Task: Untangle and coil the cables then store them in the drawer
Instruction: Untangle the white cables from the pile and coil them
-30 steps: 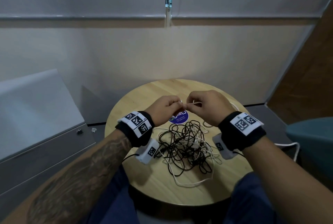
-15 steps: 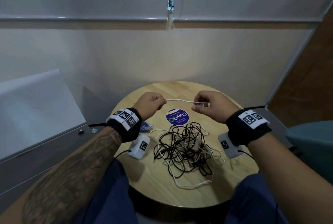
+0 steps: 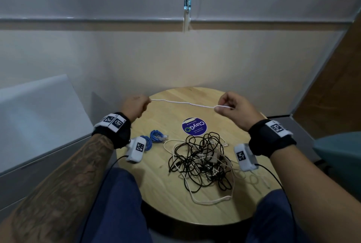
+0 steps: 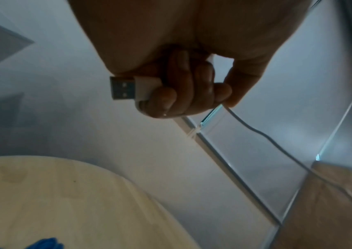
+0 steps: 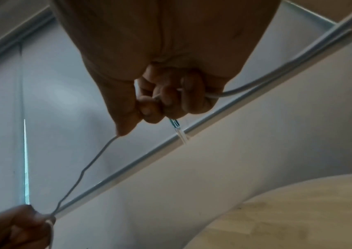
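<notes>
Your hands have moved well apart since a second ago, when they met over the middle of the table: your left hand (image 3: 135,106) now sits at centre left of the head view and your right hand (image 3: 234,111) at centre right, with the white cable (image 3: 183,103) drawn out nearly straight between them above the round table (image 3: 162,194). Your left fingers curl round the USB plug (image 4: 128,88), its metal end poking out; your right thumb and fingers pinch the other stretch, with slack trailing off. So one cable looks freed and ready to coil. The tangled pile (image 3: 203,159) of black and white cables lies lower centre, the blue cable coils (image 3: 154,138) to its left; the drawer is not clearly identifiable.
</notes>
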`<state>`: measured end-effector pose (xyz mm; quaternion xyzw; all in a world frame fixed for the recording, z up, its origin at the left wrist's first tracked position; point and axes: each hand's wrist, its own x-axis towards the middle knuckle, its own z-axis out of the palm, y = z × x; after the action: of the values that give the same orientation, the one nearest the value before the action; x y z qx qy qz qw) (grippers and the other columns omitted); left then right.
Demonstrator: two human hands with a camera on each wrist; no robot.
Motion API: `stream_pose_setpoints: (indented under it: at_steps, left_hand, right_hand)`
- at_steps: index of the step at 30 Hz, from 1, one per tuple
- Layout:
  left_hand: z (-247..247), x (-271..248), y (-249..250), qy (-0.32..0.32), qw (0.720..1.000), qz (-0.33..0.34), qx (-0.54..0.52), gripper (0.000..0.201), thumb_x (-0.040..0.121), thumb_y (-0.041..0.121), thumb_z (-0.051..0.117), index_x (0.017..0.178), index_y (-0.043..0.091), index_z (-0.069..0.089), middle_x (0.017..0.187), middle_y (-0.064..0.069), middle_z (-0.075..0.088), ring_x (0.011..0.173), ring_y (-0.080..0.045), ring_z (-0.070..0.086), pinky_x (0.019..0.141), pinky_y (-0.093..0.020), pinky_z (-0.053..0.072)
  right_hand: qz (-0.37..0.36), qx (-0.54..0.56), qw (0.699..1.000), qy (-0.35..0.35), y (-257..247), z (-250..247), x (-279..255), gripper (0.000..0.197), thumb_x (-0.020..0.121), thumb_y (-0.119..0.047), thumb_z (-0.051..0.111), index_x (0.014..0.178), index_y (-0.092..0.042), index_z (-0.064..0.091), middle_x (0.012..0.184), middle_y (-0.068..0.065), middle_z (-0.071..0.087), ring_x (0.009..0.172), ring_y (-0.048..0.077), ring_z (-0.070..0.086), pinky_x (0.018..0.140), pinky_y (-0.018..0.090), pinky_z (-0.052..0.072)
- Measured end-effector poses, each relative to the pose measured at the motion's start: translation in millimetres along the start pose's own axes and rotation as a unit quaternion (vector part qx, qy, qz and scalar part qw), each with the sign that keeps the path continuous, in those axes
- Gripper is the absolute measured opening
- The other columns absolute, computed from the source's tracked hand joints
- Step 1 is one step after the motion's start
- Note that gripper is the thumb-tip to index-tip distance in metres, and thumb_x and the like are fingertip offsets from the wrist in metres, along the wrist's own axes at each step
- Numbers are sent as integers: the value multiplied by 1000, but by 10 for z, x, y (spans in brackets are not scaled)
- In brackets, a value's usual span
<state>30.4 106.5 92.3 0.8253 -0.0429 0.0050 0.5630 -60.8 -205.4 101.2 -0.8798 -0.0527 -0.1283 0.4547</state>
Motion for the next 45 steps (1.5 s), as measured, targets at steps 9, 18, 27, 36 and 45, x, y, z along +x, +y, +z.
stream_pose_setpoints:
  at_steps: [9,18,27,36,45]
  left_hand:
    - [308,-404,-38,-196,979,-55,18,36,89,18,54,55,12,47,42,2,38,36,-14,30,40,-16,24]
    - [366,-818,273,-464,788,-109,-390,32,89,23,36,59,13,46,44,3,32,37,-9,21,41,-22,21]
    - [308,-302,511,-171,818,-36,-548,21,94,0,39,102,3,59,79,-4,69,66,-8,66,71,-26,58]
    - [578,86,267,-43,824,-11,-565,18,100,4,39,97,6,57,70,-2,68,65,-11,65,68,-24,56]
    - [856,-148,-4,-63,970,89,-217,23,94,-1,51,88,13,68,75,-1,71,70,-14,67,63,-26,51]
  right_hand:
    - [42,-60,977,201,12,-189,227,38,96,-35,61,68,-10,52,56,-3,41,52,9,35,54,29,32]
    - [146,-112,965,188,321,-26,158,39,94,-44,57,69,-14,55,63,-1,54,68,27,52,62,33,40]
    - [107,-200,974,-1,259,412,-214,37,96,-53,54,74,-23,61,69,-4,61,66,17,57,58,28,39]
    - [-4,-204,968,-145,-117,581,-456,41,95,-50,56,63,-25,50,59,0,47,56,14,42,57,37,40]
    - [-69,20,997,2,-571,299,-394,11,92,-17,68,82,-13,70,64,-10,58,57,-1,46,57,15,38]
